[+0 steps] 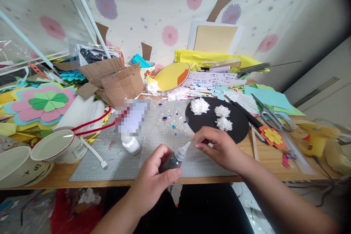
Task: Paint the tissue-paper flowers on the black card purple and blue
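My left hand (153, 182) is wrapped round a small squeeze bottle (171, 161) with dark contents and a clear pointed nozzle, tilted up to the right. Just right of the nozzle tip is my right hand (219, 148), its thumb and fingers pinched together; whatever they hold is hidden. Beyond it lies a black disc (237, 126) bearing three white ruffled paper flowers (199, 106). Clear plastic pieces with blue and purple dots (173, 127) rest on the grey cutting mat (109, 170). A small white bottle (131, 145) stands left of my hands.
Paper bowls (53, 145) and a layered paper flower (46, 102) crowd the left side. At the right are scissors (271, 115), an orange paper flower (272, 137) and a yellow glue gun (315, 137). A cardboard box (117, 84) and pens stand behind. The table's front edge runs below my hands.
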{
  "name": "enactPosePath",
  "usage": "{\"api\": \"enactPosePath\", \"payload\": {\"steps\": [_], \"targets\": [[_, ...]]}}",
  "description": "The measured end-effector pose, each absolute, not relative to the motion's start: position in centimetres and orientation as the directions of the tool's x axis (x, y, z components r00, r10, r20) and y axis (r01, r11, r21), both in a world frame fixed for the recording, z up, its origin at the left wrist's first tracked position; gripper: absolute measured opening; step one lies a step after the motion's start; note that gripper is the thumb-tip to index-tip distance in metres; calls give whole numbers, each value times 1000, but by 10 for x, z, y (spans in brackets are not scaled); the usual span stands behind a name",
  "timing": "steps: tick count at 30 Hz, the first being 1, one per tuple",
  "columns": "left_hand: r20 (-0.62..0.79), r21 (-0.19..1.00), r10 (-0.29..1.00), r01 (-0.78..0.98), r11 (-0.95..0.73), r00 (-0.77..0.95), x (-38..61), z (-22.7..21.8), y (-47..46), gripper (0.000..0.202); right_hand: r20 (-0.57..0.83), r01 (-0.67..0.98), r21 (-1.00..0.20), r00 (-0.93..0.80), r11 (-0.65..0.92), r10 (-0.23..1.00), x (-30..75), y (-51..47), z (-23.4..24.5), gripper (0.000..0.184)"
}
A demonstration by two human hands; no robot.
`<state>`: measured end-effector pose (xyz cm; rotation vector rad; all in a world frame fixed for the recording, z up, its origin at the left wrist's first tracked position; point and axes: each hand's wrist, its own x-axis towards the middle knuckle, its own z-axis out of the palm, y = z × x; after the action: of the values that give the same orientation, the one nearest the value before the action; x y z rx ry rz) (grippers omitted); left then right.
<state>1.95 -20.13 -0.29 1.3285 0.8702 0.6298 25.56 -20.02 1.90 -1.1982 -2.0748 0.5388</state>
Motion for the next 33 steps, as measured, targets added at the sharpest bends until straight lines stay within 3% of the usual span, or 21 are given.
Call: {"api": "enactPosePath", "payload": {"steps": [4,6,8,11,14,20,22,23,25,28,31,33], "targets": [[-155,978,845,-38,203,512,20,-4,-202,39,86,832,-402,-382,383,920,251,-198,4,18],[-164,972,823,-55,229,544,21,-4,-202,42,152,773,-511,-349,376,925,248,-204,3,38],[-158,972,779,-46,233,607,23,-2,-203,44,244,546,-736,-338,400,909,244,-213,6,51],[-87,985,747,-57,165,660,32,1,-204,46,263,137,-938,-315,318,912,231,-225,11,39],[-16,981,758,-137,139,652,45,1,-206,48,242,-26,-970,-193,242,951,219,-229,13,26],[-19,934,861,-298,197,509,67,3,-210,33,239,-127,-964,-44,232,970,221,-225,-4,28],[-109,834,870,-433,343,480,74,7,-209,32,340,-73,-936,59,343,939,229,-227,-12,35],[-157,761,853,-489,426,498,77,9,-208,34,433,45,-901,56,431,900,233,-229,-15,42],[-226,647,804,-533,546,550,83,14,-205,41,595,346,-729,-107,591,797,242,-232,-14,60],[-314,605,746,-482,634,588,88,17,-201,46,596,534,-505,-353,678,722,253,-230,1,63],[-362,626,700,-396,672,616,85,19,-199,50,566,522,-539,-357,661,743,258,-213,19,49],[-316,739,726,-322,592,611,79,19,-200,49,571,514,-653,-148,556,807,258,-193,24,38]]}}
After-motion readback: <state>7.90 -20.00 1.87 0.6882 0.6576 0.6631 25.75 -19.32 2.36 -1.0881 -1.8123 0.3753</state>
